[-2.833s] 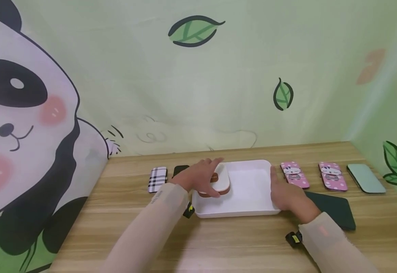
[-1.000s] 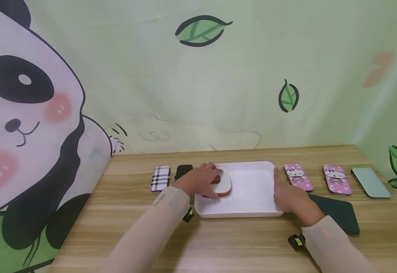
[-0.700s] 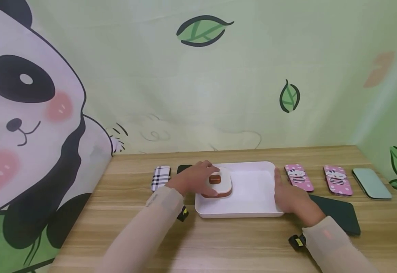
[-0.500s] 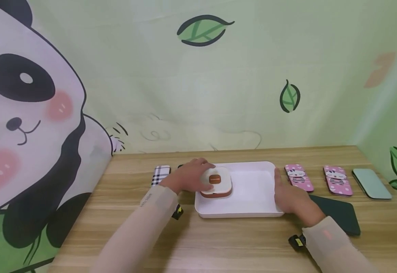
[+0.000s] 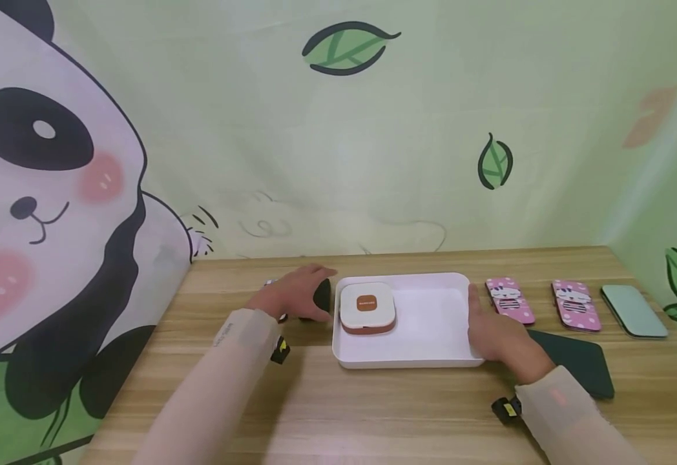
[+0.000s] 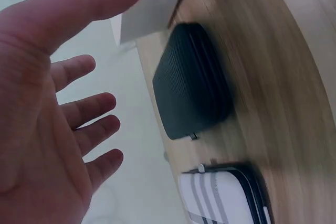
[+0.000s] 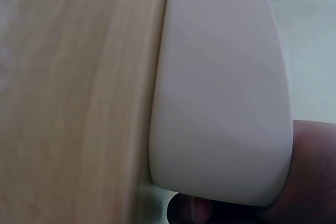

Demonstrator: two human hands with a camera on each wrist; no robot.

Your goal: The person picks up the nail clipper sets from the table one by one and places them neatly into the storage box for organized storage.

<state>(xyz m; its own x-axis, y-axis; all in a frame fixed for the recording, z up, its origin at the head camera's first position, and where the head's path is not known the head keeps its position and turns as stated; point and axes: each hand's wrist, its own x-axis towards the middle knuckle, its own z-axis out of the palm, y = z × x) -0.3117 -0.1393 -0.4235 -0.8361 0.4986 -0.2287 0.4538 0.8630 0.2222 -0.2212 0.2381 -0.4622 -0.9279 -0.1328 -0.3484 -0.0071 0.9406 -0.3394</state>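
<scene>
A small square case with a white lid, brown label and brown base lies inside the left end of the white tray. My left hand, thumb and fingers spread, is left of the tray, over a small dark zip case. In the left wrist view that hand holds nothing, and the dark case shows whole beyond its fingertips. A plaid case is partly under the same hand. My right hand grips the tray's right end at the rim; in the right wrist view its fingertips show low beside the wall.
Two pink polka-dot cases with a cat print lie right of the tray. Beyond them is a mint-green flat case. A dark green flat item lies partly beneath my right forearm. A printed panda curtain stands behind the wooden table.
My left hand has let go of the square case, leaving it in the tray, and moved left over the dark case. The right hand has stayed at the tray's right end.
</scene>
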